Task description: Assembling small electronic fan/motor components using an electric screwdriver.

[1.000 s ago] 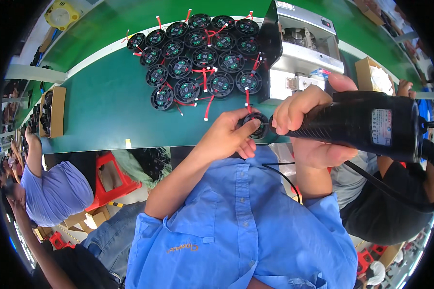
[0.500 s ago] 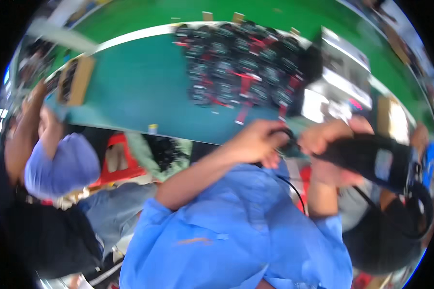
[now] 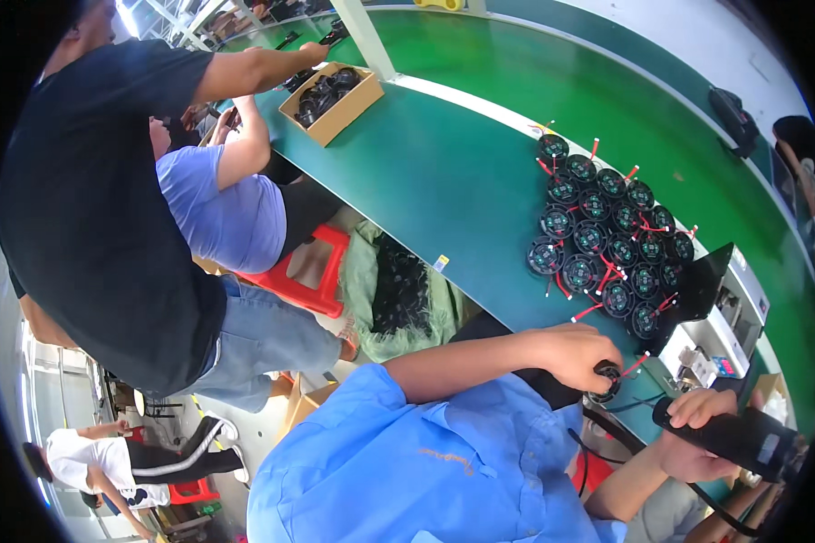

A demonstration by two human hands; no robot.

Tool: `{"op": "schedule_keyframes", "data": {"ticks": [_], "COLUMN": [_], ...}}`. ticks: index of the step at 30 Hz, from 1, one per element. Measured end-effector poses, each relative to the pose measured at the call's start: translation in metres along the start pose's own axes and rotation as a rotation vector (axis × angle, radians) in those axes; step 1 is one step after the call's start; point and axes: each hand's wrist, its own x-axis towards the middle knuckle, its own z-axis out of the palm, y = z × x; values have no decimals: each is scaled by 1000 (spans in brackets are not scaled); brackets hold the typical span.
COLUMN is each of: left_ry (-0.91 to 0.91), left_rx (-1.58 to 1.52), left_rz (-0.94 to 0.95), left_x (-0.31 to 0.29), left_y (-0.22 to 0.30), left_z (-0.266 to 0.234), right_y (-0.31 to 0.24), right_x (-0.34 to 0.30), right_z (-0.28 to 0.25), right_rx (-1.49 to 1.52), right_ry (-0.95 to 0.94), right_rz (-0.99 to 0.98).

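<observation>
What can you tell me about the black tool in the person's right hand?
The black tool has a thick, roughly cylindrical body that looks like dark plastic, with a pale label towards its right end in the picture. The right hand wraps around it. It slants slightly down to the right, near the green table's edge, its body apart from the left hand. Any fine tip is too small to make out.

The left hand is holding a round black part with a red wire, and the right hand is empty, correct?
Not quite: the right hand isn't empty. The head view shows it gripping a thick black handheld tool. The left hand does hold a round black part with a red wire.
</observation>
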Motion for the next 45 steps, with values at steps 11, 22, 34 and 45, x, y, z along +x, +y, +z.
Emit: {"op": "schedule_keyframes", "data": {"ticks": [11,22,34,45], "left_ry": [-93,117,-100,-181], "left_rx": [-464,-62,-543,-749], "left_rz": [-403,-200,-358,-445], "left_x": [-5,7,4,13], "left_y": [21,-6,-3,1], "left_z": [-10,-1,-2,1], "right_y": [-3,-1,6,5], "right_x": [0,-2,-6,-6], "right_z": [-14,-14,-9,-13], "right_rx": [-60,-13,-67,-67], "right_ry": [86,31,81,128], "right_rz": [38,22,8,26]}}
